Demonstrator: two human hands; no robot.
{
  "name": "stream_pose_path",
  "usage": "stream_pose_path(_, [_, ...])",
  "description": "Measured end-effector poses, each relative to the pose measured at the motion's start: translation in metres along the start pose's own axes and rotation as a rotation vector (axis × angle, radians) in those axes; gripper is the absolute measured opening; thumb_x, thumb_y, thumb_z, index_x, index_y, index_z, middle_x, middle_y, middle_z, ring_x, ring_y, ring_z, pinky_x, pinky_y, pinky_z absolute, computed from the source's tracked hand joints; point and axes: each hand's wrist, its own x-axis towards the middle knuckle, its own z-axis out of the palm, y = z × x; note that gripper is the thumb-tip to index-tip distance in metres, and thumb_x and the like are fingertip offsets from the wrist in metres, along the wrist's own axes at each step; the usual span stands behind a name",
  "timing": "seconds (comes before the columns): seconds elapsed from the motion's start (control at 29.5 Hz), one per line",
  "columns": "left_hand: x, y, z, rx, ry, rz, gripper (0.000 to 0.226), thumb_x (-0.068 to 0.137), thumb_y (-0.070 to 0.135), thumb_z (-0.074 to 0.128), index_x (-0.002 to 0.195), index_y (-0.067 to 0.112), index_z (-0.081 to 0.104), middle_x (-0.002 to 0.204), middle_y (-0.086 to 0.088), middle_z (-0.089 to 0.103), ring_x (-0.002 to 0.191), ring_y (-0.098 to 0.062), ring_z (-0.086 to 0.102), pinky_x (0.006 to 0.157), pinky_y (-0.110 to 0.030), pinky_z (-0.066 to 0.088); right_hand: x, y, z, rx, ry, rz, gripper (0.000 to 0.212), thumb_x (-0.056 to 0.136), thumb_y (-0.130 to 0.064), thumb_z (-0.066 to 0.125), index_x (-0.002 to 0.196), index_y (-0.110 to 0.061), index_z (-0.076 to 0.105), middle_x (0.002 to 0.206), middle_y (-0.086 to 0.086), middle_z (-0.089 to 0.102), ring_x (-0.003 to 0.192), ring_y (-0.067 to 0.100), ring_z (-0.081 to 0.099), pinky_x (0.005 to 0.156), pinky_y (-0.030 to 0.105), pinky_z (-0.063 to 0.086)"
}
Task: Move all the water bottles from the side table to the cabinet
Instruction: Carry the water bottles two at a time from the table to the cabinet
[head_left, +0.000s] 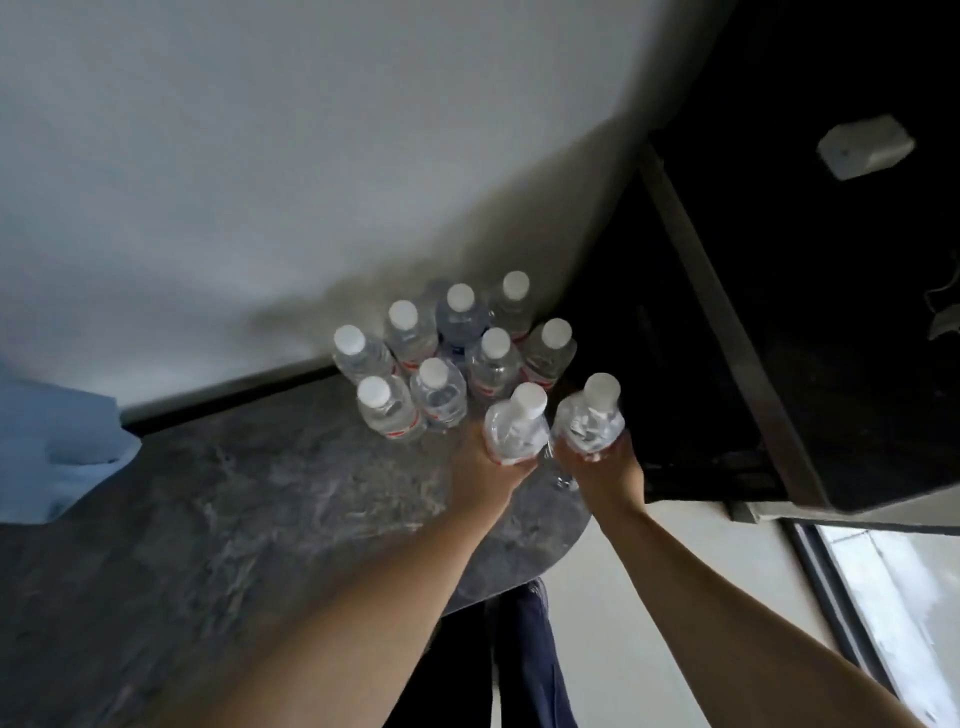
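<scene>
While my arms reach up from the bottom of the frame, my left hand (485, 467) grips one water bottle (517, 431) around its body, and my right hand (605, 470) grips another bottle (589, 421) just beside it, both upright with white caps. Above them, at the centre of the frame, eight more bottles (441, 358) stand clustered on the dark marbled counter (234, 493), close against the pale wall (260, 156). A dark cabinet (779, 312) fills the upper right, and something light blue (57, 441) sits at the left edge.
</scene>
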Motion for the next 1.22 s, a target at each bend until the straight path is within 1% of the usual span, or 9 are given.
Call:
stream_pose_path(0.1, [0.026, -0.016, 0.03, -0.069, 0.126, 0.042, 0.056, 0.059, 0.008, 0.089, 0.105, 0.016, 0.058, 0.098, 0.0, 0.064, 0.09, -0.016, 0.062, 0.076, -0.009, 0.043, 0.032, 0.011, 0.013, 0.011, 0.017, -0.03, 0.071, 0.073, -0.039, 0.081, 0.133, -0.02, 0.049, 0.115, 0.001, 0.062, 0.116, 0.026, 0.061, 0.087, 0.025, 0.042])
stream_pose_path(0.2, [0.042, -0.026, 0.052, -0.094, 0.208, 0.065, 0.057, 0.06, 0.016, 0.09, 0.106, 0.016, 0.057, 0.101, -0.001, 0.066, 0.09, -0.02, 0.064, 0.077, -0.02, 0.047, 0.055, 0.018, 0.022, 0.039, -0.011, -0.053, 0.086, 0.069, -0.041, 0.084, 0.14, -0.022, 0.041, 0.138, 0.005, 0.055, 0.13, 0.025, 0.051, 0.101, 0.031, 0.042])
stream_pose_path(0.34, [0.061, -0.037, 0.071, -0.221, 0.229, 0.127, 0.054, 0.064, 0.015, 0.087, 0.1, 0.038, 0.053, 0.1, 0.022, 0.062, 0.088, 0.013, 0.06, 0.076, -0.018, 0.047, 0.076, 0.028, 0.033, 0.004, 0.011, -0.065, 0.073, 0.076, -0.039, 0.079, 0.137, -0.018, 0.044, 0.122, 0.0, 0.06, 0.125, 0.027, 0.056, 0.09, 0.029, 0.046])
stream_pose_path(0.54, [0.066, -0.04, 0.075, -0.232, 0.196, 0.206, 0.069, 0.063, 0.018, 0.084, 0.103, 0.065, 0.052, 0.1, 0.037, 0.064, 0.094, 0.016, 0.06, 0.08, -0.002, 0.043, 0.077, 0.032, 0.033, -0.051, 0.007, -0.094, 0.083, 0.076, -0.032, 0.08, 0.143, -0.008, 0.037, 0.145, 0.011, 0.049, 0.137, 0.026, 0.045, 0.104, 0.028, 0.036])
stream_pose_path(0.75, [0.048, -0.033, 0.062, -0.146, 0.111, 0.136, 0.085, 0.062, 0.014, 0.087, 0.134, 0.024, 0.042, 0.127, -0.003, 0.057, 0.118, -0.016, 0.055, 0.103, -0.035, 0.045, 0.061, 0.022, 0.017, -0.027, -0.081, 0.005, 0.105, 0.072, -0.034, 0.083, 0.153, -0.018, 0.019, 0.153, 0.012, 0.038, 0.139, 0.031, 0.04, 0.108, 0.039, 0.036])
stream_pose_path(0.81, [0.029, -0.028, 0.054, -0.125, 0.089, 0.056, 0.085, 0.066, 0.004, 0.08, 0.139, 0.012, 0.037, 0.129, -0.006, 0.053, 0.117, -0.019, 0.053, 0.095, -0.025, 0.047, 0.048, 0.017, 0.004, -0.063, -0.14, 0.016, 0.107, 0.074, -0.033, 0.082, 0.155, -0.018, 0.014, 0.157, 0.011, 0.032, 0.143, 0.03, 0.034, 0.114, 0.041, 0.033])
stream_pose_path(0.88, [0.008, -0.024, 0.042, -0.091, 0.079, -0.072, 0.08, 0.072, 0.002, 0.077, 0.14, 0.012, 0.037, 0.13, -0.007, 0.051, 0.112, -0.013, 0.052, 0.079, -0.003, 0.041, 0.038, 0.012, -0.007, -0.197, -0.226, 0.059, 0.093, 0.081, -0.031, 0.076, 0.153, -0.016, 0.02, 0.156, 0.01, 0.034, 0.141, 0.029, 0.038, 0.114, 0.041, 0.035])
stream_pose_path(0.98, [-0.019, -0.004, 0.01, 0.017, 0.009, -0.187, 0.064, 0.079, 0.014, 0.075, 0.134, 0.013, 0.041, 0.123, -0.008, 0.054, 0.107, -0.021, 0.057, 0.073, -0.016, 0.043, 0.015, -0.024, -0.022, -0.334, -0.479, 0.11, 0.052, 0.094, -0.025, 0.06, 0.14, -0.011, 0.041, 0.148, 0.01, 0.046, 0.135, 0.027, 0.044, 0.111, 0.033, 0.036])
stream_pose_path(1.22, [-0.093, 0.041, -0.099, 0.365, 0.058, -0.132, 0.056, 0.085, 0.031, 0.067, 0.133, 0.014, 0.044, 0.128, -0.012, 0.057, 0.106, -0.027, 0.061, 0.081, -0.03, 0.044, -0.087, -0.114, -0.018, -0.924, -0.603, -0.462, 0.051, 0.09, -0.027, 0.063, 0.133, -0.002, 0.051, 0.135, 0.019, 0.054, 0.124, 0.032, 0.052, 0.1, 0.035, 0.044])
